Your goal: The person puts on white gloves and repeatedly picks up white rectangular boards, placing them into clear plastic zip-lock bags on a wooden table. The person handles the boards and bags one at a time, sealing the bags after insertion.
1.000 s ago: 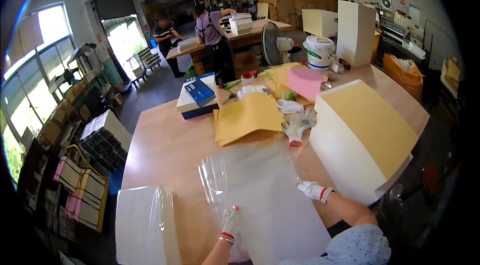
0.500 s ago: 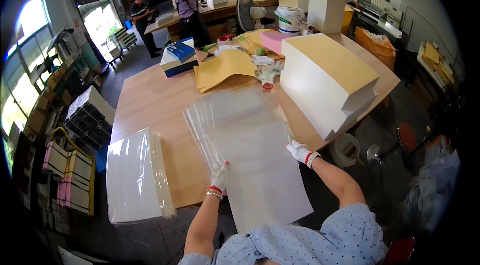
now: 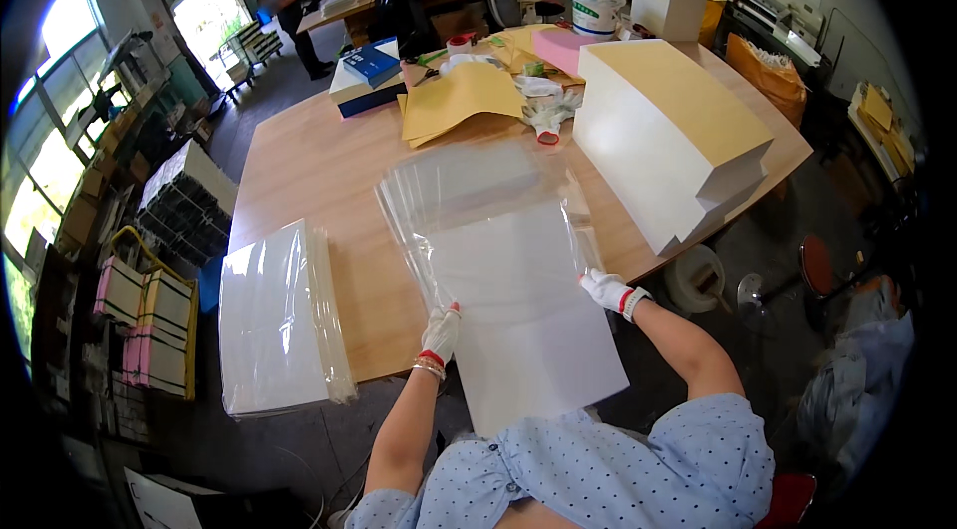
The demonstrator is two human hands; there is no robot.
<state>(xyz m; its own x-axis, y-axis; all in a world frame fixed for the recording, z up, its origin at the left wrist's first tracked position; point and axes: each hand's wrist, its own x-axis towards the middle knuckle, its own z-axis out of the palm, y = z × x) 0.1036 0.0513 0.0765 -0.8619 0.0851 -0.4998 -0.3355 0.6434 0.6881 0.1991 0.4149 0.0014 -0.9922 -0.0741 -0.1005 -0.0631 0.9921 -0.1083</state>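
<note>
A white paper sheet, or a thin stack of sheets (image 3: 538,330), lies lengthwise before me, its near end overhanging the table edge toward my body. Its far part is inside a clear plastic bag (image 3: 488,180), on top of several fanned clear bags (image 3: 399,205). My left hand (image 3: 441,333), in a white glove with a red cuff, is closed at the left edge of the bag and paper, thumb on top. At the right edge my right hand (image 3: 606,291), gloved alike, pinches the bag's side by the paper. The undersides of both grips are hidden.
A plastic-wrapped white stack (image 3: 274,325) stands at the table's left edge. A tall paper stack with a tan top (image 3: 673,130) stands on the right. Tan sheets (image 3: 464,105), a blue box (image 3: 371,63), loose gloves (image 3: 548,110) and a white bucket (image 3: 594,8) lie beyond.
The whole view has shifted slightly. Both hands keep their grips at the sides, moving a little away from me with the paper, whose far edge inside the bag now shows more sharply.
</note>
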